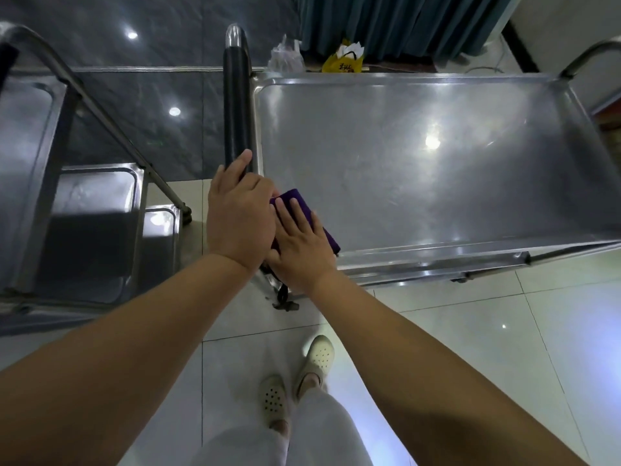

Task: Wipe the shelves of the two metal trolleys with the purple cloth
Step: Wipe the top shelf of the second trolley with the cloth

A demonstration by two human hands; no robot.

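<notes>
The purple cloth [304, 205] lies folded in the near left corner of the right trolley's top shelf [420, 156]. My right hand [299, 243] presses flat on the cloth with straight fingers. My left hand [240, 213] grips the black-sleeved handle [235, 102] at that trolley's left end, fingers curled over it. The second metal trolley [40, 156] stands to the left, its lower shelves [94, 210] visible.
A tiled floor [470, 331] lies below, with my feet in pale perforated clogs [295, 375]. Behind the right trolley hang dark teal curtains [403, 21], with a yellow bag [342, 60] and a clear plastic bag [285, 57] on the floor. A narrow gap separates the trolleys.
</notes>
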